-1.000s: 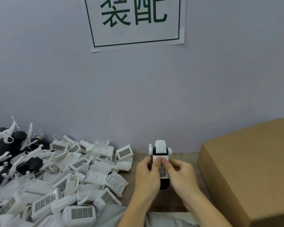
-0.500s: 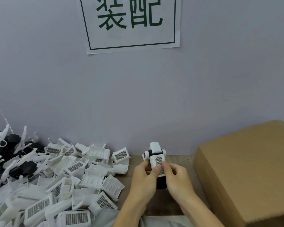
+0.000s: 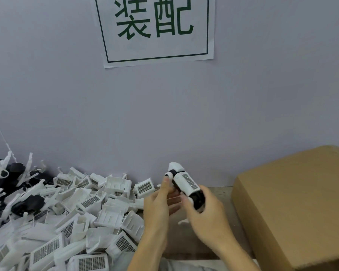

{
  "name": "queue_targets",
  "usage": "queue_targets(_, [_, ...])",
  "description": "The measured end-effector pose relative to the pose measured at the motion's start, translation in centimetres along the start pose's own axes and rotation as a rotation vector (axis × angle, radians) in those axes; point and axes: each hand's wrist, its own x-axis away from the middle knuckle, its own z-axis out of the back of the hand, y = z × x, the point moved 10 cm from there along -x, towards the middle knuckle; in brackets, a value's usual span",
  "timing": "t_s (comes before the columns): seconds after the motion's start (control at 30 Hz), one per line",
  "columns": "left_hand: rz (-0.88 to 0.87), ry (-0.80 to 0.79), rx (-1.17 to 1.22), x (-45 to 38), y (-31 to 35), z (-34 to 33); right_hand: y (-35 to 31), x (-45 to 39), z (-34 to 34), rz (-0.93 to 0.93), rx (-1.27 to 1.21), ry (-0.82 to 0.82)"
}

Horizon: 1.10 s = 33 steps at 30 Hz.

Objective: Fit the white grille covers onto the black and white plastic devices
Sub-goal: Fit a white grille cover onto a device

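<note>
A black and white device point(image 3: 198, 198) is held tilted above the table, its white head pointing up and left. A white grille cover point(image 3: 187, 182) sits on its upper face. My right hand point(image 3: 207, 216) grips the black lower end. My left hand point(image 3: 158, 204) has its thumb against the device's white side knob, with its fingers loosely spread below the body. A heap of loose white grille covers point(image 3: 90, 204) lies to the left. More black and white devices point(image 3: 18, 180) are piled at the far left.
A large brown cardboard box point(image 3: 294, 204) stands at the right, close to my right hand. The brown table top point(image 3: 221, 192) shows between the heap and the box. A grey wall with a paper sign point(image 3: 157, 30) rises just behind.
The device has tipped from upright to leaning, its lower end swung right in my right hand. My left hand's fingers have loosened from the grille cover, leaving the thumb at the side knob.
</note>
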Motion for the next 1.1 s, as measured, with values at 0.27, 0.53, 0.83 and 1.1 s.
queue_targets(0.27, [0.001,-0.152,0.043,-0.7,1.9,0.1,2.6,0.3,-0.2,-0.449,-0.672,-0.107])
queue_targets(0.53, [0.085,-0.018,0.069,-1.8,0.9,3.5,0.7,1.4,-2.5,-0.143,0.227,-0.542])
queue_targets(0.83, [0.294,-0.085,0.273,-0.7,-1.4,2.2,-0.7,0.7,-0.9,-0.34,-0.142,-0.477])
queue_targets(1.1, [0.231,-0.016,0.053,-0.3,-1.1,2.5,-7.4,-3.8,19.2,-0.082,-0.908,0.208])
